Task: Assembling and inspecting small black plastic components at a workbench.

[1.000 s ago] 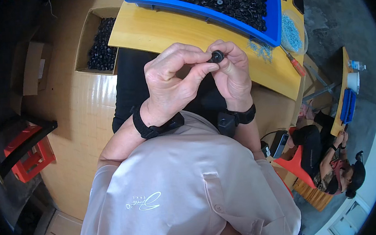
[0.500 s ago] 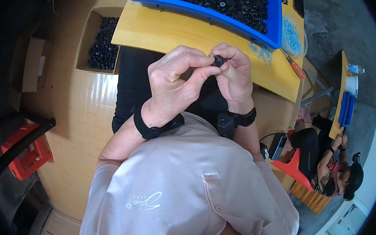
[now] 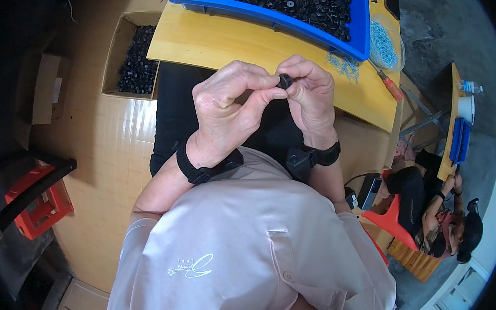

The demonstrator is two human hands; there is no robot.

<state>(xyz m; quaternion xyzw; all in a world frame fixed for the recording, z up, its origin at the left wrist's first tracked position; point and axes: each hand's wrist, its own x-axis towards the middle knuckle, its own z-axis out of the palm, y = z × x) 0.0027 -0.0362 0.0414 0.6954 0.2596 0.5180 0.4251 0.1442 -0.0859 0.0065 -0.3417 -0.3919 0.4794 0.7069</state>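
Observation:
Between the fingertips of both hands is a small round black part (image 3: 284,81); its exact kind cannot be made out. My left hand (image 3: 234,100) pinches it from the left with thumb and forefinger. From the right, my right hand (image 3: 310,93) grips the same piece, thumb below and fingers above. The fingertips cover much of it. Both hands are held over my lap, just in front of the yellow table (image 3: 209,43). Beyond them, a blue bin (image 3: 272,23) on the table holds many loose black parts.
A cardboard box (image 3: 111,58) of black parts stands on the left. On the table's right are light-blue strands (image 3: 383,46), a red-handled screwdriver (image 3: 392,88) and a dark phone (image 3: 391,0). A co-worker (image 3: 442,220) sits at another table, and a red stool (image 3: 43,208) is far left.
Both hands keep their pinch on the black part, which has turned slightly between the fingers. The whole view has shifted a little.

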